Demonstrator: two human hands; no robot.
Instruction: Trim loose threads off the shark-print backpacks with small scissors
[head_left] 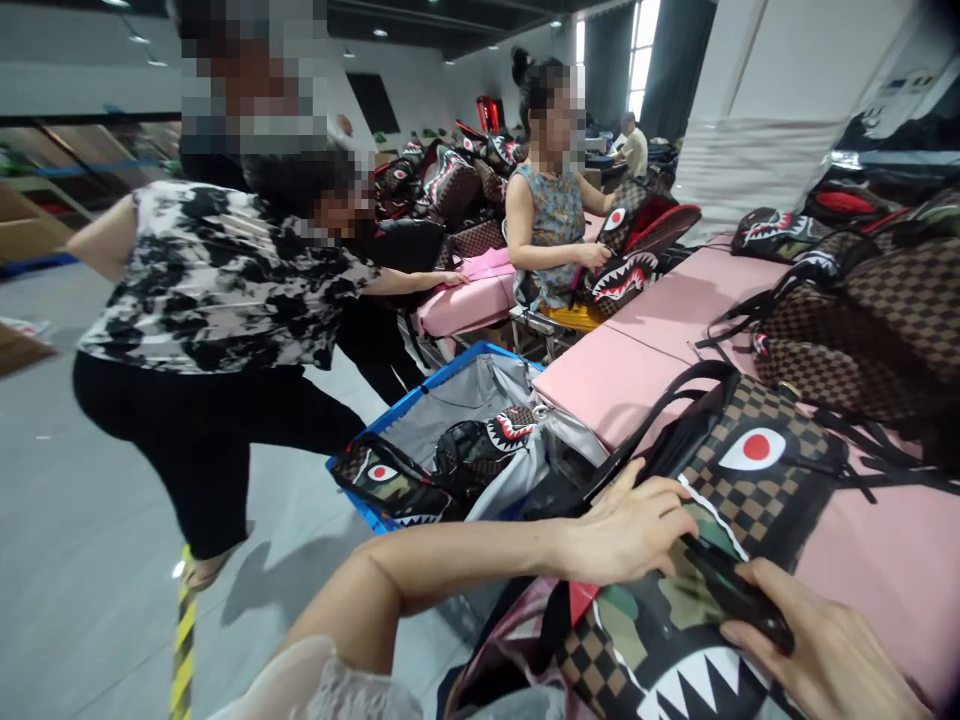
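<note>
A shark-face backpack [750,455] in brown check and camouflage lies on the pink-topped table in front of me, with a white-rimmed red eye and jagged teeth. Across its front, my left hand [637,525] presses down with bent fingers, gripping the material. My right hand [814,625] is closed around a long, glossy black piece [739,595] on the front of the bag; its exact kind is unclear. That piece's far end reaches close to my left fingertips. Black straps [675,400] rise at the backpack's upper left side. Pink lining shows at the lower left.
A blue crate [427,385] with a grey liner holds shark-face bags left of the pink table [600,370]. More backpacks [892,310] are piled at right. One co-worker [551,210] handles a bag; another person [225,280] leans over a pink surface.
</note>
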